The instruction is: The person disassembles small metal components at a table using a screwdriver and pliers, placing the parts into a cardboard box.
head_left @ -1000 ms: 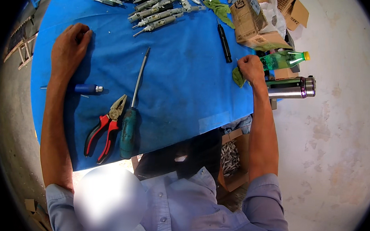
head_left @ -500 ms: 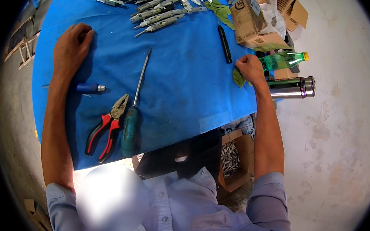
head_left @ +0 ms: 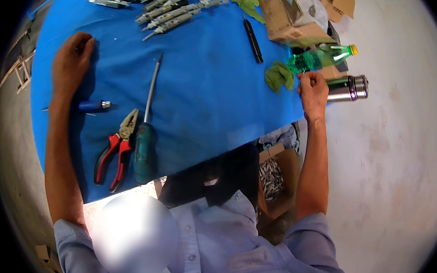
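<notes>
Left hand point(head_left: 72, 60) lies flat, fingers loose and gripping nothing, pressing the bright blue cloth sheet point(head_left: 201, 85) near its far left corner. Right hand point(head_left: 312, 89) is at the sheet's right edge, fingers curled and pinching that edge, just beside the crumpled green rag point(head_left: 279, 76). Between the hands lies the long teal-handled screwdriver point(head_left: 147, 127), its axis running near-to-far, steel tip pointing away from the person. Red-handled pliers point(head_left: 114, 150) lie alongside, jaws aimed likewise. A green plastic bottle point(head_left: 321, 56) and a steel flask point(head_left: 347, 88) lie beyond the right hand.
</notes>
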A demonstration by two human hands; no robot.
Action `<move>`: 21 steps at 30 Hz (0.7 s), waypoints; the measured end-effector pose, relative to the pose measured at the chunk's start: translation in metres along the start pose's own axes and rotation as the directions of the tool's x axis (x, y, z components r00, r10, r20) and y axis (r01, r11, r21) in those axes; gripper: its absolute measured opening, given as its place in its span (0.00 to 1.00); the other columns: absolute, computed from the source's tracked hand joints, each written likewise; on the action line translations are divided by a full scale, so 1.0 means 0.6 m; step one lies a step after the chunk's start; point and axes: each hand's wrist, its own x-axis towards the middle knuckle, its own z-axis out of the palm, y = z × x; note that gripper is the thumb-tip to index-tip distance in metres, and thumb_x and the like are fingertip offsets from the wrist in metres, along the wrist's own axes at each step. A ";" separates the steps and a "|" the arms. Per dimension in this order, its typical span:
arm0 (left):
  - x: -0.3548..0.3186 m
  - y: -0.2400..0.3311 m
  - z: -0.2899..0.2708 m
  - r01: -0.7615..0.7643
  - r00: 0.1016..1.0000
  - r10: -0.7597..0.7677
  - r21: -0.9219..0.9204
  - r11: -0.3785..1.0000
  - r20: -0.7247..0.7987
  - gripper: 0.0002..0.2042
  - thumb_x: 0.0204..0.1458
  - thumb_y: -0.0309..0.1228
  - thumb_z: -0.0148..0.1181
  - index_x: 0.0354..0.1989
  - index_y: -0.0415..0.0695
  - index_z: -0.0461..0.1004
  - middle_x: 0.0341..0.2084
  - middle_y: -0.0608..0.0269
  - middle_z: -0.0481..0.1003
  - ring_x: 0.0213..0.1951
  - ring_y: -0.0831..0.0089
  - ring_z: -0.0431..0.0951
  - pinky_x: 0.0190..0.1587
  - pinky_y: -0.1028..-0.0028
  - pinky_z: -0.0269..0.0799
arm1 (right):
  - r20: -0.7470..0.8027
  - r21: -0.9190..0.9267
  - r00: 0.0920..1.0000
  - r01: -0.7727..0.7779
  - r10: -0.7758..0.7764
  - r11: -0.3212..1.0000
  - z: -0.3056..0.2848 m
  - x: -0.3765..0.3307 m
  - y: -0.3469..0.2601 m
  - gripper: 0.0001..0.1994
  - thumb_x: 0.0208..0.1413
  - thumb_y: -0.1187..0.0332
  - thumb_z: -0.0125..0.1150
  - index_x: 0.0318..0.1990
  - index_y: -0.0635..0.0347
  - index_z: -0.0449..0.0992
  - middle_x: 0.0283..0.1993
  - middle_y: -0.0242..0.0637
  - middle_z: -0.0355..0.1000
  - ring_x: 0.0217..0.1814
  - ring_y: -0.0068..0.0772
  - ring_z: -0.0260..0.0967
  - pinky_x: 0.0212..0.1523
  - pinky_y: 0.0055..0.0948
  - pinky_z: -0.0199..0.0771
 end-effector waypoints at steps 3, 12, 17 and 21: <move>0.003 -0.021 0.009 -0.058 0.998 0.058 -0.035 0.998 -0.014 0.11 0.64 0.36 0.62 0.44 0.40 0.80 0.34 0.54 0.82 0.36 0.65 0.83 0.40 0.67 0.76 | -0.051 0.068 0.988 -0.140 0.143 0.988 -0.054 -0.089 0.051 0.09 0.64 0.68 0.61 0.41 0.66 0.74 0.37 0.36 0.78 0.26 0.15 0.67 0.23 0.17 0.62; 0.023 -0.092 0.025 -0.013 0.997 -0.010 0.315 0.949 0.071 0.17 0.66 0.44 0.59 0.54 0.45 0.81 0.40 0.56 0.83 0.42 0.68 0.82 0.47 0.70 0.75 | -0.425 -0.304 0.784 -0.594 0.452 0.745 -0.312 -0.411 0.466 0.09 0.59 0.67 0.64 0.38 0.66 0.81 0.34 0.39 0.81 0.27 0.27 0.75 0.32 0.29 0.76; 0.048 -0.178 0.035 -0.111 0.993 0.096 0.321 0.941 0.061 0.18 0.66 0.45 0.59 0.55 0.46 0.81 0.43 0.56 0.83 0.46 0.69 0.82 0.51 0.70 0.74 | -0.590 -0.536 0.727 -0.679 0.353 0.502 -0.374 -0.529 0.533 0.12 0.59 0.65 0.58 0.39 0.63 0.85 0.35 0.44 0.82 0.31 0.33 0.81 0.39 0.36 0.79; 0.073 -0.250 0.036 -0.199 0.979 0.202 0.263 0.944 0.017 0.19 0.66 0.47 0.59 0.55 0.47 0.81 0.45 0.57 0.83 0.49 0.70 0.81 0.55 0.71 0.73 | -0.584 -0.499 0.723 -0.678 0.368 0.540 -0.356 -0.564 0.564 0.13 0.60 0.66 0.56 0.42 0.62 0.85 0.36 0.42 0.83 0.31 0.34 0.82 0.39 0.35 0.80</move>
